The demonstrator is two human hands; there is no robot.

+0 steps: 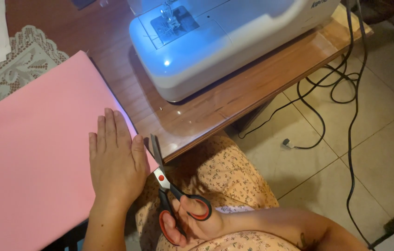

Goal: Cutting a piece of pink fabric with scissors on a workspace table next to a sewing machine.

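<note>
My left hand (115, 160) lies flat, fingers together, on a large sheet of pink fabric (34, 139) near its right edge. My right hand (192, 221) grips a pair of scissors (162, 179) with black and red handles. Its fingers are through the loops. The blades point up along the fabric's right edge, just beside my left thumb, at the front edge of the wooden table (215, 109).
A white sewing machine (215, 37) with its light on stands at the back of the table. A lace cloth (16, 69) lies at the far left. Black cables (341, 88) trail over the tiled floor at right. My lap is in patterned cloth (225, 176).
</note>
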